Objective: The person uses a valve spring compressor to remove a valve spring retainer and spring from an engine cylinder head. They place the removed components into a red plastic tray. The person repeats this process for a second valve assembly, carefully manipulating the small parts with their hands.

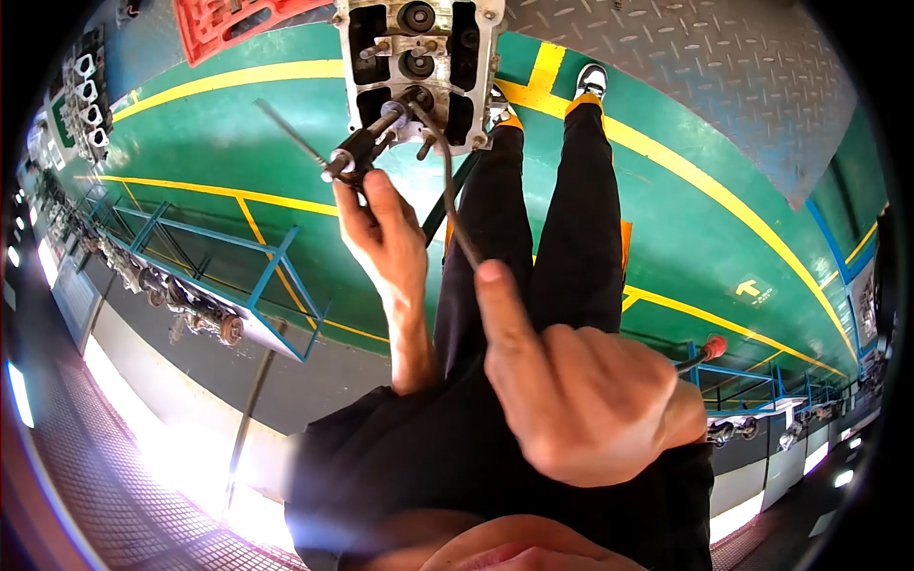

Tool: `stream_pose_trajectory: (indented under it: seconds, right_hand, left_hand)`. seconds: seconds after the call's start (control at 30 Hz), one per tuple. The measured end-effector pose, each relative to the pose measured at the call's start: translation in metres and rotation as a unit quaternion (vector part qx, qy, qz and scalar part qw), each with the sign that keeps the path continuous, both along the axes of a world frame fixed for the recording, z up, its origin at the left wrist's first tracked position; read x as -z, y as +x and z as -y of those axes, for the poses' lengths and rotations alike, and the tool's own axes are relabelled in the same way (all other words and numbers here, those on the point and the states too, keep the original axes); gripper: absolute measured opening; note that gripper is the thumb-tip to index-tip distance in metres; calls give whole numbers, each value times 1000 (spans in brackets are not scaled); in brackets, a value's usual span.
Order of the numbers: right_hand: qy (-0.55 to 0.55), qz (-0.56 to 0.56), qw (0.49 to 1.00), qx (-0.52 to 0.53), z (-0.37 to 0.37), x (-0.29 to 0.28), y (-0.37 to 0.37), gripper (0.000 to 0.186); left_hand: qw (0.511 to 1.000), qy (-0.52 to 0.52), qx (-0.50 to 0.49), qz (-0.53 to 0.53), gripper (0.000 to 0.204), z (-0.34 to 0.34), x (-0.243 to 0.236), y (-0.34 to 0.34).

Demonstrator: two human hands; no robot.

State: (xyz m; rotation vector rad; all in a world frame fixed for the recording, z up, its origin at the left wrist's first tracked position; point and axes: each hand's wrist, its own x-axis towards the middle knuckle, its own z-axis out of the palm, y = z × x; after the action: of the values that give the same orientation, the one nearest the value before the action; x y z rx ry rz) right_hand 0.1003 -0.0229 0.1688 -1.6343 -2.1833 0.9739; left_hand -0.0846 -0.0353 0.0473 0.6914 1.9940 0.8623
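Note:
A metal engine cylinder head (481, 71) with dark openings and studs is at the top centre. A clamp-like tool (360, 147) with a silver shaft, black block and thin cross rod reaches over its near end. My left hand (388, 228) is closed on the black block, thumb and fingers around it. From the cylinder head a long thin bar (449, 181) runs down to my right hand (581, 395). My right index finger is stretched along the bar, the other fingers curled. A red-ended tip (714, 346) sticks out beyond that hand; whether it belongs to the bar is hidden.
At the upper left lies a red plastic case (228, 29). A grey tread-plate surface (685, 76) spans the upper right. Blue-framed racks (276, 262) with metal parts stand at both sides. My legs (576, 200) are below the cylinder head, on green floor with yellow lines.

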Motion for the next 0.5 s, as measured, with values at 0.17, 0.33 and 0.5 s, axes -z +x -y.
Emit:
stream_pose_trajectory:
  seconds: [0.17, 0.33, 0.5]
  right_hand:
    - [-60, -56, 992, 100, 18, -2, 39, 42]
    - [-65, -55, 888, 452, 17, 16, 86, 35]
    - [-173, -138, 865, 450, 16, 75, 133, 35]
  left_hand:
    - [999, 24, 28, -2, 28, 5, -2, -3]
    - [990, -2, 49, 135, 28, -6, -5, -13]
    - [974, -42, 40, 219, 44, -18, -15, -25]
